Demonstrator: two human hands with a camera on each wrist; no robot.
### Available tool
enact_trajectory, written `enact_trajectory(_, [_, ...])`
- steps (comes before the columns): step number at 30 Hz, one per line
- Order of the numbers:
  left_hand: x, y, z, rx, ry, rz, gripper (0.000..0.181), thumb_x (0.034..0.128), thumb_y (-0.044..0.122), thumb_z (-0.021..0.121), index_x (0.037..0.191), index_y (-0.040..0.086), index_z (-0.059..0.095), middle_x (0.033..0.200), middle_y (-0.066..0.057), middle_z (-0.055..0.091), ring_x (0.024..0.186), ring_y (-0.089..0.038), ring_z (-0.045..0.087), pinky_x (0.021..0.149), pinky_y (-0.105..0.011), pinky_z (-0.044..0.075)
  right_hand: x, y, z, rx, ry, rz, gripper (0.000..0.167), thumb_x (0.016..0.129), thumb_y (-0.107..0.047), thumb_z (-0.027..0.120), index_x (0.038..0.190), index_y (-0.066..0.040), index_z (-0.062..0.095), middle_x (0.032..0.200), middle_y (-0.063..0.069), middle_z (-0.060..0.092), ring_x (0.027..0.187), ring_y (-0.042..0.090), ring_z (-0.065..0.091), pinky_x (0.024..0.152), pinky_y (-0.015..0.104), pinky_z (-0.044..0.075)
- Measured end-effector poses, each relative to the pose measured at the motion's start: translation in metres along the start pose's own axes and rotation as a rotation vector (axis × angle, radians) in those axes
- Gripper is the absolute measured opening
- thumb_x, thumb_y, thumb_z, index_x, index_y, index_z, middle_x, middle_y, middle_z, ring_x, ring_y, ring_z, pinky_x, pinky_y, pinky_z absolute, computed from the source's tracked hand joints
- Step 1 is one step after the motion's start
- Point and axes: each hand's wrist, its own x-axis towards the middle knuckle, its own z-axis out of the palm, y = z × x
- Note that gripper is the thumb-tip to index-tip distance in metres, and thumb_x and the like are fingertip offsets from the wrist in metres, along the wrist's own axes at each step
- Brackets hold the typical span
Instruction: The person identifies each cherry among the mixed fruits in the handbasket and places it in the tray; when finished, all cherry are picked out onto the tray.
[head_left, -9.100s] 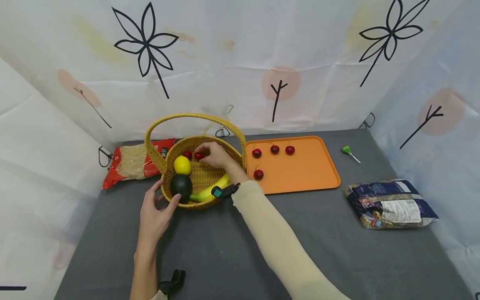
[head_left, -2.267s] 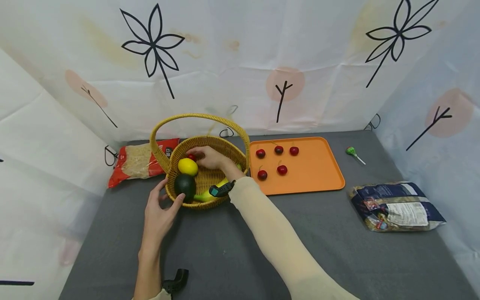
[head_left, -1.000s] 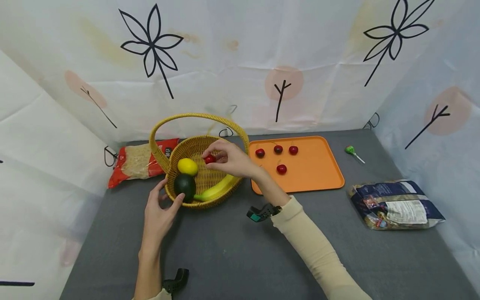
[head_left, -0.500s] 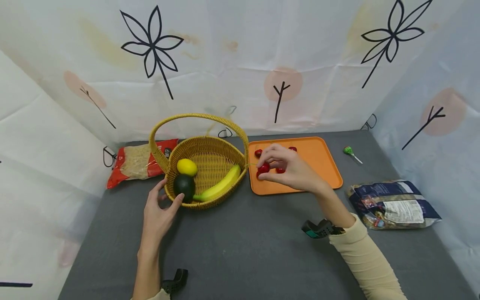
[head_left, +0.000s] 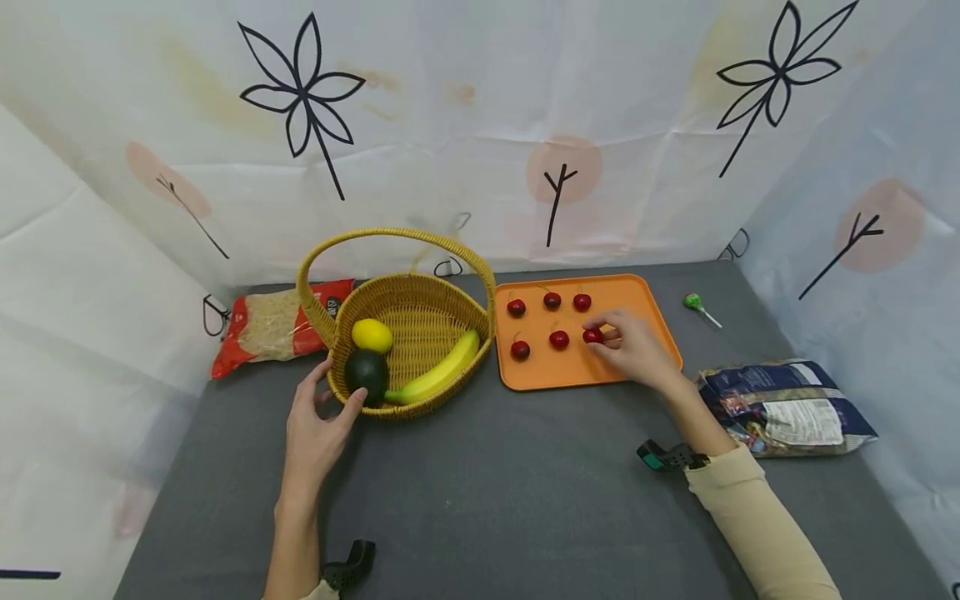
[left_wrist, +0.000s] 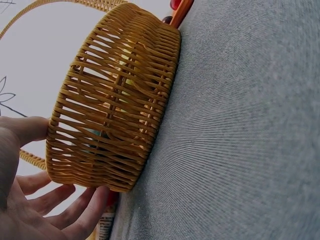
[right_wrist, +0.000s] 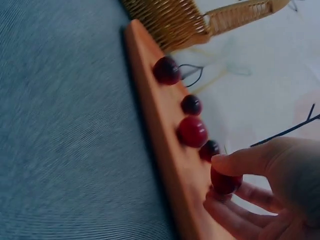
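Observation:
My right hand (head_left: 636, 350) pinches a red cherry (head_left: 592, 335) between thumb and fingers over the right half of the orange tray (head_left: 637, 312). In the right wrist view the held cherry (right_wrist: 226, 181) sits low, close to the tray surface; contact is hard to tell. Several other cherries lie in two rows on the tray, one of them a cherry (head_left: 558, 339) just left of my hand. My left hand (head_left: 318, 425) holds the yellow wicker basket (head_left: 423, 287) at its near left side, thumb at the rim. Inside the basket are a lemon (head_left: 372, 335), a dark green avocado-like fruit (head_left: 367, 377) and a banana (head_left: 442, 371).
A red noodle-like packet (head_left: 273, 323) lies behind the basket's left side. On the right are a green lollipop (head_left: 697, 304) and a dark blue food bag (head_left: 787, 408), close to my right forearm. The basket's tall handle (head_left: 397, 232) arches overhead. Printed curtains enclose the grey table (head_left: 480, 500).
The red fruits seen in the basket earlier are gone from it, and more cherries lie on the tray. My right hand carried a cherry rightward from basket to tray. My left hand stayed put.

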Motion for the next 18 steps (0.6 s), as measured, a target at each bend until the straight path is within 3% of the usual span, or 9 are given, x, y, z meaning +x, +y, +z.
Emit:
enact_trajectory(8, [0.001, 0.001, -0.001, 0.019, -0.004, -0.002, 0.076, 0.1017, 0.039, 0.077, 0.165, 0.016, 0.044, 0.168, -0.017, 0.044, 0.137, -0.042, 0.058, 0.076, -0.004, 0.045, 0.011, 0.02, 0.012, -0.095, 0.044, 0.036, 0.034, 0.098, -0.013, 0.082, 0.127, 0.002, 0.073, 0.116, 0.025, 0.067, 0.097, 0.035, 0.067, 0.086, 0.042, 0.056])
enact_trajectory(15, [0.003, 0.002, -0.005, 0.049, -0.016, 0.009, 0.076, 0.102, 0.039, 0.077, 0.166, 0.015, 0.044, 0.167, -0.019, 0.045, 0.135, -0.042, 0.059, 0.076, -0.003, 0.044, 0.015, 0.021, 0.015, -0.102, 0.043, 0.028, 0.038, 0.098, -0.015, 0.082, 0.13, 0.002, 0.072, 0.118, 0.025, 0.069, 0.1, 0.036, 0.067, 0.087, 0.042, 0.055])
enact_trajectory(18, [0.004, 0.001, -0.006, 0.078, -0.03, 0.023, 0.076, 0.1027, 0.041, 0.076, 0.166, 0.014, 0.043, 0.167, -0.02, 0.045, 0.134, -0.041, 0.06, 0.079, -0.008, 0.05, 0.014, 0.022, 0.016, -0.102, 0.041, 0.023, 0.041, 0.098, -0.015, 0.082, 0.133, 0.003, 0.07, 0.12, 0.027, 0.069, 0.101, 0.038, 0.068, 0.089, 0.048, 0.057])
